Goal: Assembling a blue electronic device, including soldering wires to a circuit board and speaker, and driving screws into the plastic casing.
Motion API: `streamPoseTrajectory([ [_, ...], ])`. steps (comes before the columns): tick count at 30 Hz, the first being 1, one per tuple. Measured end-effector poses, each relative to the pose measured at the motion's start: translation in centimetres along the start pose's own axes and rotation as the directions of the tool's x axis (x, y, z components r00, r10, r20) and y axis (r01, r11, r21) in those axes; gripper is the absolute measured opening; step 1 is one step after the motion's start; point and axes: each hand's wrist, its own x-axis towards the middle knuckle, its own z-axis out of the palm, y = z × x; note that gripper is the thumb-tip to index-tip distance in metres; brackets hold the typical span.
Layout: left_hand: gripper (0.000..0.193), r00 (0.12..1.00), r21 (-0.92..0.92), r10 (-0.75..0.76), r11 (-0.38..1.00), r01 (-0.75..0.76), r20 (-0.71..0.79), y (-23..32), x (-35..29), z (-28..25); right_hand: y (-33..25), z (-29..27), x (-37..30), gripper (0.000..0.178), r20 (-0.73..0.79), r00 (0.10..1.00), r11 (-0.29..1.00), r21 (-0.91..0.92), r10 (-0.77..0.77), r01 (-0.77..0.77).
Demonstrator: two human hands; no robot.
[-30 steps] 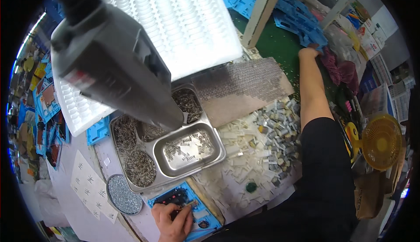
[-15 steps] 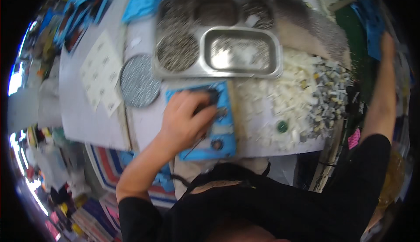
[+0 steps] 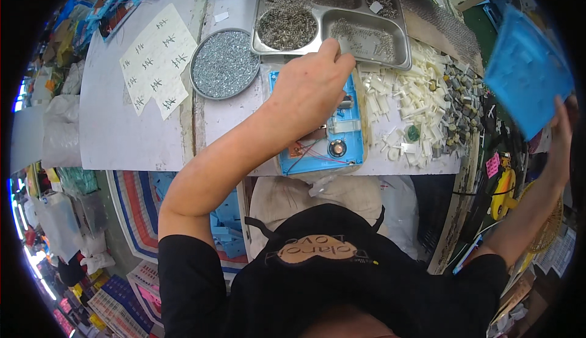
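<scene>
My left hand (image 3: 308,87) reaches over a blue plastic casing (image 3: 299,166) at the front of the table. Its fingers are bent together at the near rim of a metal compartment tray (image 3: 390,62); whatever they pinch, if anything, is hidden. Inside the casing show a small round speaker (image 3: 337,148), thin red wires and a white strip (image 3: 345,126); the hand covers its upper left part. Far out to the right, my right hand (image 3: 563,121) is closed on the lower corner of a blue plastic panel (image 3: 528,72), held tilted beside the table.
Small metal parts fill the tray's compartments. Left of it stands a round dish of silvery pieces (image 3: 224,64), then a marked paper sheet (image 3: 155,63). White plastic parts (image 3: 421,87) and grey pieces (image 3: 462,109) lie heaped at right. More blue casings (image 3: 116,14) sit at far left.
My left hand has moved up and right from the casing to the tray's near rim. The blue panel at right has swung further into view in my right hand. The view has shifted.
</scene>
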Motion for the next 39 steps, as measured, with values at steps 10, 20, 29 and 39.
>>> streamPoseTrajectory([
  [10, 0.036, 0.916, -0.737, -0.360, 0.666, 0.120, -0.176, 3.1, -4.3, -3.0, -20.3, 24.7, -10.7, 0.032, 0.351, 0.843, 0.749, 0.656, -0.409, 0.090],
  [20, 0.042, 0.714, -0.922, -0.656, 0.386, 0.039, -0.244, -2.9, -9.5, -4.8, -8.9, 28.4, -14.4, 0.021, 0.660, 0.737, 0.852, 0.294, 0.146, -0.433],
  [29, 0.047, 0.716, -0.953, -0.684, 0.291, 0.088, -0.143, -1.6, -10.5, -4.3, -8.7, 27.2, -14.7, 0.030, 0.632, 0.771, 0.871, 0.336, 0.072, -0.357],
  [39, 0.070, 0.875, -0.696, -0.480, 0.605, 0.386, 0.068, -0.5, -7.1, -2.4, -13.7, 22.3, -16.7, 0.061, 0.625, 0.751, 0.720, 0.418, 0.214, -0.554],
])
